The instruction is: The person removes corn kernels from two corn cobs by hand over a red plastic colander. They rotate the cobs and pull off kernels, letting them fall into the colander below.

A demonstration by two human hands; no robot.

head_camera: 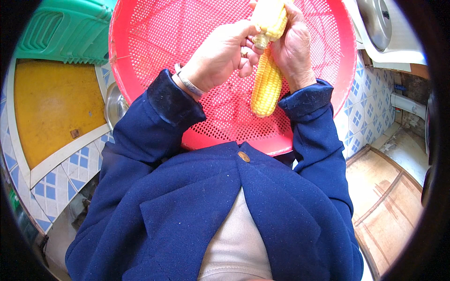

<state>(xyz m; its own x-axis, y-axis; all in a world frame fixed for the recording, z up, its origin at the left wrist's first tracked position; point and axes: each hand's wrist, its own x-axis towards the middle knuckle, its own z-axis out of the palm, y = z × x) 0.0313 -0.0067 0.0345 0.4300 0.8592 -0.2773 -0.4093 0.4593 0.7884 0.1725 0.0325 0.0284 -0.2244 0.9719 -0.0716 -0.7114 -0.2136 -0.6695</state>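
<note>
A yellow corn cob (270,17) is held between both hands over a red perforated plastic basket (233,128), its stem end pointing down toward me. My left hand (228,52), with a bracelet at its wrist, has its thumb and fingers at the cob's stem end. Around the cob's right side curves my right hand (293,49). Another yellow corn cob (267,87) hangs or lies just below, next to my right palm; whether that hand grips it too is hidden. The basket's mesh floor shows beneath both hands.
Green plastic baskets (63,31) stand at the upper left, above a yellow panel (56,105) set in blue-and-white tiles. A metal bowl (116,105) sits beside the red basket. At the upper right is a metal lid (378,21); a wooden board (383,196) lies at the lower right.
</note>
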